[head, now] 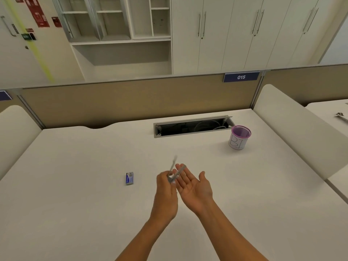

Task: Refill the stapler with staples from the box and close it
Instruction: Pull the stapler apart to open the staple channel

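Left hand (165,187) fingers grasp a blurred, opened stapler (176,173) above the table (75,185); right hand (194,183) lies released, palm up.

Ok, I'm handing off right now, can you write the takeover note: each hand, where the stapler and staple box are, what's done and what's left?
Left hand: gripping the stapler, which is swung open in a V and held above the desk.
Right hand: open, palm up, empty, just right of the stapler with its fingertips next to it.
Staple box: on the desk, left of both hands, apart from them; blur hides whether it is open.
Done: stapler picked up and opened.
Left: take a strip from the box, load it, close the stapler. Whether any staples are in it already cannot be seen.
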